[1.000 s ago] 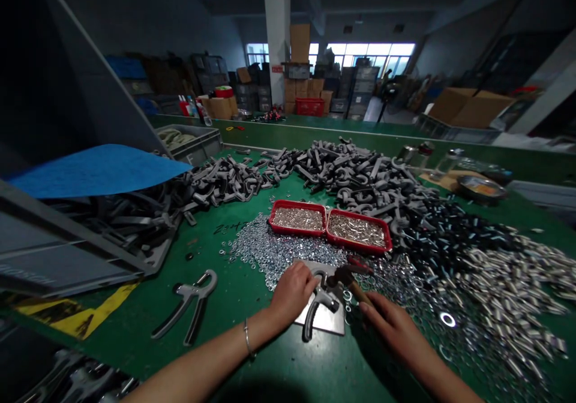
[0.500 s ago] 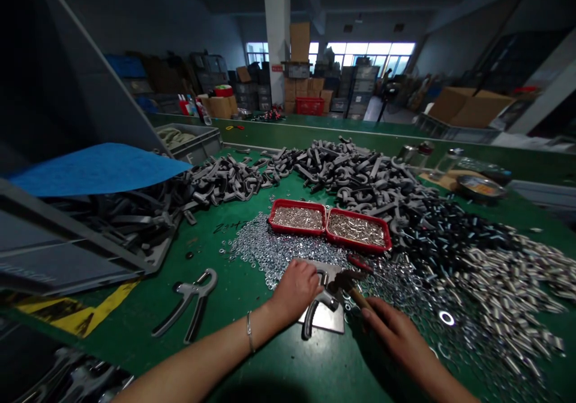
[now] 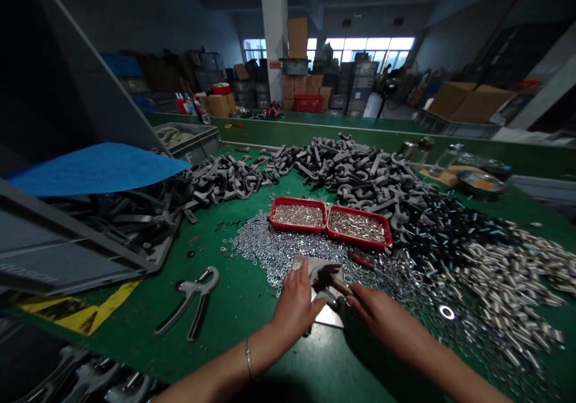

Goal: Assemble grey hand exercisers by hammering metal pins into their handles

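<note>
My right hand (image 3: 375, 310) is wrapped round the wooden handle of a hammer (image 3: 327, 276). The dark hammer head is over a small metal plate (image 3: 330, 318). On that plate lies a grey hand exerciser (image 3: 335, 301), mostly hidden by the hammer and my hands. My left hand (image 3: 293, 301) holds the exerciser at its left side, fingers pointing up and thumb across it. Another hand exerciser (image 3: 198, 289), with two black-and-grey handles, lies on the green table to the left. Small metal nuts (image 3: 258, 241) are spread just behind the plate.
Two red trays (image 3: 324, 230) of small metal parts stand behind the plate. Grey handles (image 3: 360, 169) are heaped at the back. Black screws (image 3: 450, 229) and metal sleeves (image 3: 508, 283) cover the right. A grey crate (image 3: 90, 253) stands at left. A red-handled tool (image 3: 360, 260) lies among the nuts.
The hammer head has moved left over the plate, with my right hand following. My left hand has shifted slightly left and its fingers have straightened upward.
</note>
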{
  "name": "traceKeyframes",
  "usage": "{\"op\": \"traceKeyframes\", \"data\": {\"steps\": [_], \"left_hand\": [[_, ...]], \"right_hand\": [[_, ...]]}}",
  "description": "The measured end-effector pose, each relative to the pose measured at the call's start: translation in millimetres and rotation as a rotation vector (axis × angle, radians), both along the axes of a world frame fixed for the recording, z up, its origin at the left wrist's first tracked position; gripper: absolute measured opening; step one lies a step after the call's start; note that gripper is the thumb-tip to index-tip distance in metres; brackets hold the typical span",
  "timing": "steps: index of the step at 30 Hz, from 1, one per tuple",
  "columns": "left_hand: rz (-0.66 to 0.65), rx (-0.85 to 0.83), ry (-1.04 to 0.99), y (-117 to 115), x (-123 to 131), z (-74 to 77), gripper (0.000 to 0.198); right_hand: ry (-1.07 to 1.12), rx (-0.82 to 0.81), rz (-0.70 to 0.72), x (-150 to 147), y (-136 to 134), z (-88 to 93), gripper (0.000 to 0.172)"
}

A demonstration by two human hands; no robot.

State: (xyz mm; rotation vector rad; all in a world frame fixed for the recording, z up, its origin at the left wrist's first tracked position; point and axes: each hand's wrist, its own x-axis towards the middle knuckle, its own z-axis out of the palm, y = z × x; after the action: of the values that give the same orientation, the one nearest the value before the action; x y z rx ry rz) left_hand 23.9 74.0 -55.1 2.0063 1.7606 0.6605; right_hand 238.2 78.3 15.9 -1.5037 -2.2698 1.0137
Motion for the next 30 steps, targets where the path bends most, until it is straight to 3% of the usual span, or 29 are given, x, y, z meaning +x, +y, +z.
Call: {"op": "traceKeyframes", "data": {"steps": [4, 8, 10, 14, 16, 20, 24, 27, 30], "left_hand": [[-0.030, -0.091, -0.221, 7, -7, 17.2, 0.082], [-0.062, -0.363, -0.612, 23, -25, 29.6, 0.057], [-0.032, -0.248, -0.544, 29, -35, 28.3, 0.049], [-0.012, 0.041, -0.181, 22, -44, 19.5, 0.033], [-0.054, 0.054, -0.092, 9, -37, 16.6, 0.035], [-0.064, 0.008, 0.039, -11, -12, 16.5, 0.055], [-0.056, -0.041, 0.064, -9, -10, 21.0, 0.042], [-0.108, -0.070, 0.011, -4, -22, 23.0, 0.043], [-0.120, -0.087, -0.031, -3, -29, 22.7, 0.042]], "right_hand": [[0.188, -0.221, -0.220, 17, -4, -23.7, 0.047], [-0.055, 0.130, -0.241, 43, -1, -37.4, 0.044], [-0.151, 0.258, -0.231, 54, 14, -36.8, 0.035], [-0.268, 0.379, -0.245, 52, 61, -34.8, 0.020], [-0.320, 0.406, -0.236, 39, 81, -36.6, 0.014], [-0.370, 0.413, -0.216, 17, 103, -37.3, 0.020], [-0.290, 0.419, -0.224, 19, 104, -19.4, 0.015], [-0.163, 0.439, -0.249, 18, 90, -2.6, 0.024], [0.259, 0.234, -0.299, -3, 63, -1.9, 0.028]]}}
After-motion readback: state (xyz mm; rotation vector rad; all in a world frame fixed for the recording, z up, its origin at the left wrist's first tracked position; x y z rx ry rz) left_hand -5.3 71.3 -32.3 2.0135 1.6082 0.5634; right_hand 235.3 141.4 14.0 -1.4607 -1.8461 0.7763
